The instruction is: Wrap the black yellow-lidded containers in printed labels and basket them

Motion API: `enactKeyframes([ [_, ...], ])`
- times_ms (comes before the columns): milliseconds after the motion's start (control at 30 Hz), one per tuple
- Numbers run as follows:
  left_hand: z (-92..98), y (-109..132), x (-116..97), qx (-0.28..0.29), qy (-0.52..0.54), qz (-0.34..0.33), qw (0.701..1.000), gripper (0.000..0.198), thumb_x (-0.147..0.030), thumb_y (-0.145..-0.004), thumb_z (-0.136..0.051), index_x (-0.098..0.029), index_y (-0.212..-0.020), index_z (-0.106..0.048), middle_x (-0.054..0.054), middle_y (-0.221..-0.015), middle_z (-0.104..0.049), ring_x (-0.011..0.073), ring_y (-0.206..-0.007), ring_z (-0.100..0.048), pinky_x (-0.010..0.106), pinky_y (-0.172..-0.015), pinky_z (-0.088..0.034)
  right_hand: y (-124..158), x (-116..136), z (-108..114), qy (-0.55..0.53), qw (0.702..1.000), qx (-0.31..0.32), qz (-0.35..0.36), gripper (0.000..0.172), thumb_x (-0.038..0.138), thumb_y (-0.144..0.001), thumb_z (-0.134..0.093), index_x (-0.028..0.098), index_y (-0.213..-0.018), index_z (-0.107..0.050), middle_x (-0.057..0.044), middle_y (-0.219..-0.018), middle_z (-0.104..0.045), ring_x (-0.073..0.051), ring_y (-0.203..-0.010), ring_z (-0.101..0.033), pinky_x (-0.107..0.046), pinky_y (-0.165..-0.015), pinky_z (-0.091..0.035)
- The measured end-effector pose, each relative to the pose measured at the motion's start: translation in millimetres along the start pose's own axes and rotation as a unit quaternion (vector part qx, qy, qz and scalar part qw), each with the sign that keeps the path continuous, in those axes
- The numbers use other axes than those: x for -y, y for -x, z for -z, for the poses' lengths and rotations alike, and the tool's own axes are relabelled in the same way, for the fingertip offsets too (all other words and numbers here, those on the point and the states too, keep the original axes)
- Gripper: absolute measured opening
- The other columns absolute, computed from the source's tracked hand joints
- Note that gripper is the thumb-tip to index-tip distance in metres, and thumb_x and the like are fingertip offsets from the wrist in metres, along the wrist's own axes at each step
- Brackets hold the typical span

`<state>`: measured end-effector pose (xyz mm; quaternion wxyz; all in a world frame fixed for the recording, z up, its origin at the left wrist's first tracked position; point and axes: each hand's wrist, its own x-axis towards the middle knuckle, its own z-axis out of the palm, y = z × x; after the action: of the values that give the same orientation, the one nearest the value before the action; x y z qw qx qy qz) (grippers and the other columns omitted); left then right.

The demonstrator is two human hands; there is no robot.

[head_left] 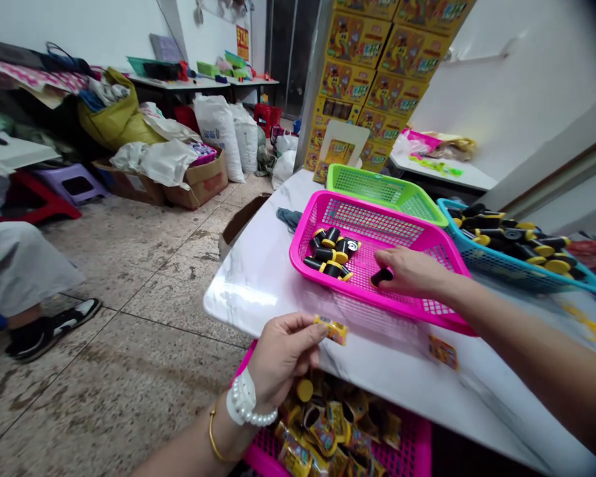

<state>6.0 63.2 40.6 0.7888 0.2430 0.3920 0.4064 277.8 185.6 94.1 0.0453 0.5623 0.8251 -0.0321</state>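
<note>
My left hand (289, 348) pinches a small yellow printed packet (334, 330) between thumb and fingers, near the table's front edge. Inside the pink basket (372, 301), my right hand (407, 270) grips a small black cylinder (381, 276); its far end is hidden by my fingers. Several black cylinders with yellow rims (330, 254) lie in a heap at the basket's left end. Below the table edge, under my left hand, a second pink basket (424, 450) holds several yellow packets and black-and-yellow pieces (322, 424).
A printed card or packet (443, 352) lies on the white table (392, 358). A green basket (377, 187) stands behind the pink one, and a blue basket (496, 268) full of black-and-yellow pieces stands right. Yellow boxes (367, 79) are stacked behind. A seated person's leg (24, 258) is at left.
</note>
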Motion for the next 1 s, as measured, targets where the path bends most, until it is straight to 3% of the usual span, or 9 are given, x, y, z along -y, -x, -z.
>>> enactKeyframes([
  [200, -18.2, -11, 0, 0.004, -0.014, 0.012, 1.0, 0.031, -0.031, -0.069, -0.089, -0.011, -0.087, -0.075, 0.0, -0.055, -0.065, 0.0042, -0.037, -0.05, 0.013, -0.036, -0.026, 7, -15, -9, -0.071, 0.997, -0.004, -0.004, 0.02, 0.009, -0.066, -0.077, 0.017, -0.083, -0.071, 0.002, -0.065, -0.067, -0.011, -0.054, -0.054, -0.026, -0.055, -0.031],
  [300, -27.2, -17, -2, 0.018, -0.032, 0.009, 0.999, 0.026, -0.031, -0.074, -0.085, -0.011, -0.087, -0.075, 0.0, -0.051, -0.063, 0.0022, -0.034, -0.044, 0.014, -0.036, -0.021, 10, -22, -11, -0.108, 0.994, -0.016, 0.001, 0.011, 0.009, -0.066, -0.077, 0.016, -0.068, -0.07, 0.006, -0.052, -0.059, -0.007, -0.048, -0.046, -0.026, -0.052, -0.028],
  [367, -30.6, -21, -2, 0.027, -0.026, 0.004, 0.999, 0.025, -0.033, -0.076, -0.084, -0.011, -0.083, -0.074, 0.0, -0.05, -0.064, 0.0002, -0.032, -0.036, 0.015, -0.035, -0.015, 16, -25, -6, -0.126, 0.991, -0.04, 0.001, 0.017, 0.007, -0.063, -0.079, 0.017, -0.06, -0.066, 0.006, -0.049, -0.056, -0.008, -0.048, -0.046, -0.026, -0.052, -0.03],
  [433, -32.3, -23, -3, 0.035, -0.006, 0.009, 0.999, 0.025, -0.033, -0.077, -0.083, -0.012, -0.08, -0.071, -0.001, -0.051, -0.064, -0.001, -0.032, -0.031, 0.015, -0.035, -0.012, 33, -20, 1, -0.146, 0.986, -0.077, -0.003, 0.012, 0.012, -0.068, -0.08, 0.018, -0.072, -0.07, 0.003, -0.06, -0.065, -0.011, -0.056, -0.056, -0.026, -0.055, -0.038],
  [500, -32.8, -24, -2, 0.039, 0.013, 0.022, 0.999, 0.025, -0.032, -0.078, -0.083, -0.013, -0.079, -0.069, -0.002, -0.05, -0.062, -0.0013, -0.032, -0.029, 0.015, -0.035, -0.011, 61, -3, 7, -0.204, 0.969, -0.139, -0.013, 0.021, 0.024, -0.082, -0.075, 0.02, -0.102, -0.071, -0.002, -0.085, -0.075, -0.015, -0.071, -0.067, -0.028, -0.062, -0.05],
  [600, -33.4, -22, 2, 0.034, 0.029, 0.04, 0.998, 0.025, -0.031, -0.076, -0.084, -0.014, -0.081, -0.066, -0.002, -0.053, -0.063, 0.0006, -0.034, -0.038, 0.015, -0.035, -0.011, 116, 42, 1, -0.454, 0.838, -0.301, -0.046, 0.052, 0.028, -0.088, -0.074, 0.03, -0.137, -0.057, -0.005, -0.105, -0.075, -0.021, -0.085, -0.075, -0.031, -0.068, -0.06],
  [667, -34.3, -21, 7, 0.03, 0.033, 0.05, 0.998, 0.028, -0.03, -0.073, -0.086, -0.014, -0.083, -0.065, -0.001, -0.058, -0.065, 0.0021, -0.036, -0.045, 0.015, -0.034, -0.012, 147, 74, -13, -0.523, 0.788, -0.319, -0.065, 0.058, 0.027, -0.092, -0.07, 0.032, -0.147, -0.052, -0.005, -0.103, -0.074, -0.022, -0.08, -0.076, -0.038, -0.073, -0.063],
  [800, -37.5, -17, 16, 0.04, 0.01, 0.067, 0.997, 0.033, -0.032, -0.072, -0.087, -0.013, -0.086, -0.065, -0.002, -0.057, -0.065, 0.0014, -0.035, -0.044, 0.014, -0.033, -0.013, 165, 111, -53, -0.556, 0.739, -0.36, -0.124, 0.04, 0.031, -0.086, -0.079, 0.028, -0.125, -0.068, -0.008, -0.108, -0.076, -0.027, -0.094, -0.077, -0.039, -0.081, -0.065],
  [1000, -44.2, -16, 25, 0.052, 0.016, 0.087, 0.995, 0.033, -0.03, -0.072, -0.087, -0.01, -0.088, -0.067, -0.003, -0.058, -0.062, 0.0003, -0.036, -0.043, 0.013, -0.034, -0.016, 146, 118, -81, -0.644, 0.656, -0.368, -0.14, 0.037, 0.045, -0.086, -0.079, 0.027, -0.116, -0.067, -0.009, -0.111, -0.078, -0.027, -0.103, -0.077, -0.041, -0.084, -0.066],
])
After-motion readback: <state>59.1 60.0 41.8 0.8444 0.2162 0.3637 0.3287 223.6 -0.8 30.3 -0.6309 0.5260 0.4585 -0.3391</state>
